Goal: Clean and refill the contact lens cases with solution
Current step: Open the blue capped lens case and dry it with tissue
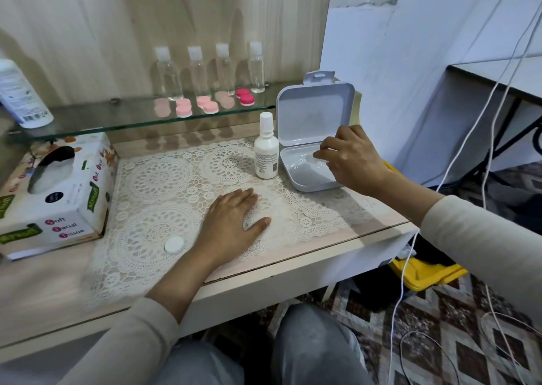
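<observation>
Left hand (234, 223): lies palm down on the lace mat (164, 185), fingers straight and slightly spread, holding nothing.
Right hand (352, 158): at 2 o'clock on the table, over the tray of the open white box (315, 114). Its fingers bend down towards the tray's right side, and it cannot be told whether they pinch anything.
Solution bottle (266, 153): upright and capped at 1 o'clock on the mat, just beside the left wall of the box.
Contact lens cases (184, 107): light pink pairs and one dark pink pair, lids on, in a row on the glass shelf (88, 120) at 12 o'clock, well apart from both hands.
Clear bottles (168, 73): four, upright behind the cases.
White round cap (174, 244): loose on the mat at 7 o'clock, near the left wrist.
Tissue box (55, 191): at 9 o'clock, at the mat's left edge.
Large white bottle (20, 97): at 10 o'clock, on the left end of the shelf.
</observation>
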The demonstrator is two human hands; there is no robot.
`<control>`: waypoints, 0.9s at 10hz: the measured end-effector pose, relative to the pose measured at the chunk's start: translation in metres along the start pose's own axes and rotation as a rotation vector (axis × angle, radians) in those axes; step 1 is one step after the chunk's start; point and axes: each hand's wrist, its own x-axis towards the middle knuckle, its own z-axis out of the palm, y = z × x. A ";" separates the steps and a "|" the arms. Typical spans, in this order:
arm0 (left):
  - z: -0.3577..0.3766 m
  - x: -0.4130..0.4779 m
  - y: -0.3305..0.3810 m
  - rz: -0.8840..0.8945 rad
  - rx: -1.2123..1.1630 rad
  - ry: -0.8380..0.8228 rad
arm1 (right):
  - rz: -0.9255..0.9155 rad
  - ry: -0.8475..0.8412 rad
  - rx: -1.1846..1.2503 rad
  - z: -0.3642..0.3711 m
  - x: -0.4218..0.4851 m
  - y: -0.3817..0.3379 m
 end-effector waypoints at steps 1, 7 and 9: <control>-0.001 -0.001 0.001 -0.003 -0.003 0.000 | 0.009 0.010 -0.006 0.001 -0.001 0.001; -0.033 -0.009 -0.005 -0.073 -0.211 0.075 | 0.495 -0.102 0.600 -0.027 0.018 -0.063; -0.051 -0.053 -0.037 -0.172 -0.121 0.132 | 0.510 -0.265 0.845 -0.026 0.042 -0.113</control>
